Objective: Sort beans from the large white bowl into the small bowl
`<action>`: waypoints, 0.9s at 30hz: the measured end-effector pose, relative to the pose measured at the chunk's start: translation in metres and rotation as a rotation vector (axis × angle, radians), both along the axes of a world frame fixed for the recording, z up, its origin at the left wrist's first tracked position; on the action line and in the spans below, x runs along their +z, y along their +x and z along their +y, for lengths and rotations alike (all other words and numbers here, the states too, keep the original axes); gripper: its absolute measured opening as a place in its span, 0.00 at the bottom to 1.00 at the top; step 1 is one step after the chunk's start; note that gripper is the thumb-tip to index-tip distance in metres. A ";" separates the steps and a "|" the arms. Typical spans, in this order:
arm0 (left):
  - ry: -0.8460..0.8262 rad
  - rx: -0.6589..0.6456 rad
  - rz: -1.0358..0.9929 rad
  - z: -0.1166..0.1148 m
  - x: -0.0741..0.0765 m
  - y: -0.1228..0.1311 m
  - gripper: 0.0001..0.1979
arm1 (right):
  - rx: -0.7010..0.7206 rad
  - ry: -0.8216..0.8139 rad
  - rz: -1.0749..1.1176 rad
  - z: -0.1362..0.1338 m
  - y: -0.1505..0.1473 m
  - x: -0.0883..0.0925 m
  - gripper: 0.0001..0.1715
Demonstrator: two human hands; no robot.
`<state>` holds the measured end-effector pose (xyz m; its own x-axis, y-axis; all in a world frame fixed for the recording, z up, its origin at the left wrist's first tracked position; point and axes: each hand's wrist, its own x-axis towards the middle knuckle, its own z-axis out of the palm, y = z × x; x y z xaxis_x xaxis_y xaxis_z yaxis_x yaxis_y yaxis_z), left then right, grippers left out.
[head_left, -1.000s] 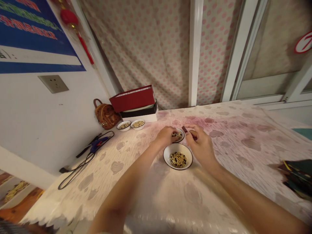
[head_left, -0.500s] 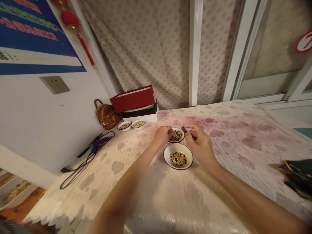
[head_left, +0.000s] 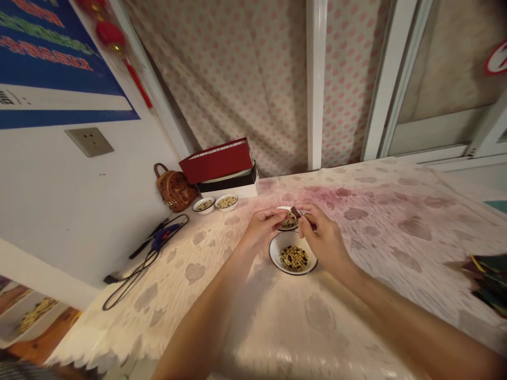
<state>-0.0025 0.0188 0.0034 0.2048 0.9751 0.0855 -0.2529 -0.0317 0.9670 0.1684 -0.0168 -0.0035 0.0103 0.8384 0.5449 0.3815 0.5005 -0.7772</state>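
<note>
My right hand [head_left: 322,237] is shut on a slim dark red implement [head_left: 296,212], whose tip stands over a small white dish of mixed seeds [head_left: 290,222]. My left hand [head_left: 259,229] is just left of that dish, its finger and thumb pinched close together near the implement. Whether those fingers hold anything is too small to see. The hands partly hide the dish. Just below them sits a larger white bowl [head_left: 293,254] with a dark rim, holding pale and dark beans.
Two small bowls of seeds [head_left: 204,205] [head_left: 226,202] stand behind, near a stack of red, black and white boxes [head_left: 216,161]. A brown studded bag [head_left: 174,189], a blue glue gun [head_left: 164,236] and its cord lie left. A dark stack [head_left: 489,282] lies at the patterned tablecloth's [head_left: 376,221] right.
My left hand has moved right, and its fingertips are now closer to the dark red implement above the small dish. The view has shifted slightly.
</note>
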 end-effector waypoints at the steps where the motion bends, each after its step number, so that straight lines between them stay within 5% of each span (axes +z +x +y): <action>1: -0.035 0.003 -0.038 -0.003 0.000 0.001 0.17 | 0.007 -0.003 -0.004 0.000 -0.001 -0.001 0.18; 27: -0.062 -0.030 -0.159 -0.012 0.001 0.003 0.21 | 0.033 0.010 -0.091 -0.002 -0.001 -0.002 0.18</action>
<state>0.0004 0.0071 0.0047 0.2223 0.9732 0.0591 -0.4026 0.0364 0.9147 0.1669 -0.0189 -0.0059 -0.0676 0.8322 0.5503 0.4336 0.5213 -0.7350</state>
